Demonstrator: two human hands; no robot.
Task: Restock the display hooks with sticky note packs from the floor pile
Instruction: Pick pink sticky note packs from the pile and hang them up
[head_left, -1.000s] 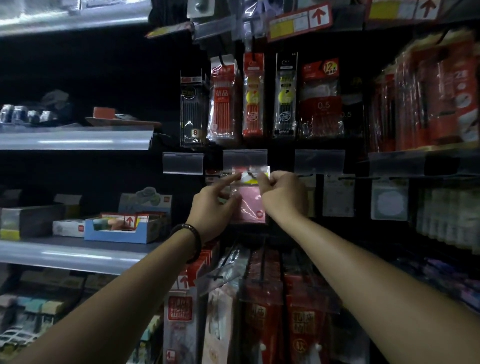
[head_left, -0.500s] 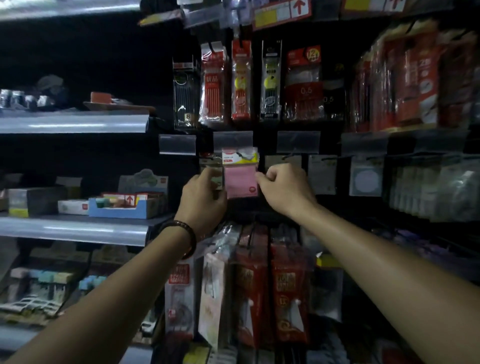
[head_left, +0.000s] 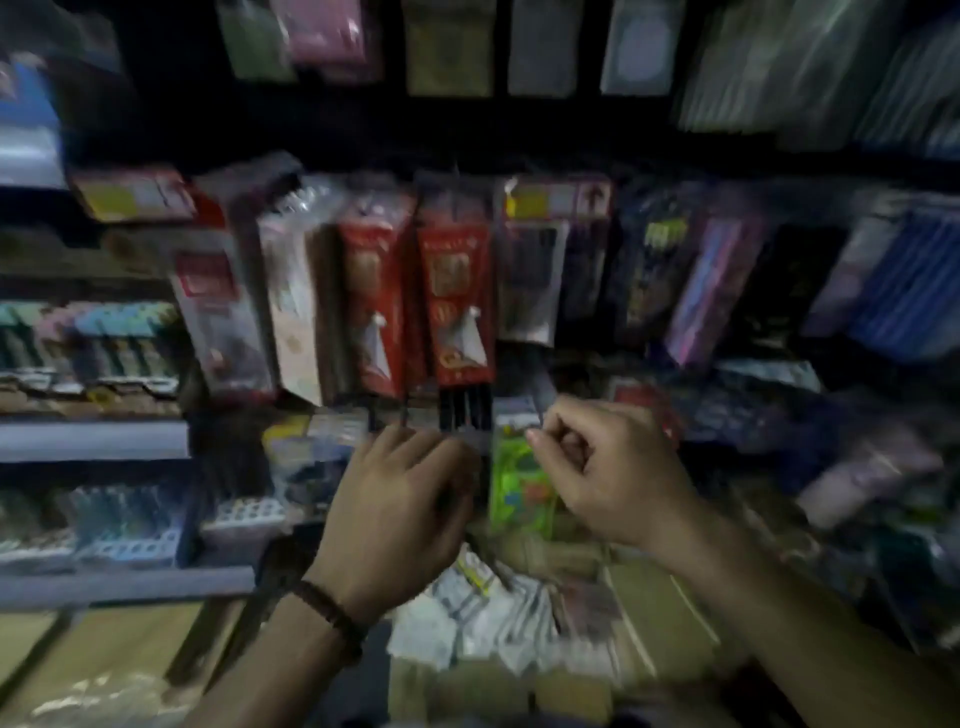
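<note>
The view is blurred and looks down the display. The pink sticky note pack hangs in the top row of hooks, well above both hands. My left hand is in front of the lower hooks with its back to the camera, fingers loosely bent and holding nothing. My right hand is level with it on the right, its fingers curled in with nothing between them. Below the hands, the floor pile of packs lies in clear wrappers on cardboard.
Red pen packs and other blister packs hang in a row just above the hands. A green pack hangs between the hands. Shelves with small boxes are on the left. Cardboard boxes cover the floor.
Both hands let go of the pink pack, which stays on its hook, and dropped down. The view tilted down towards the floor pile.
</note>
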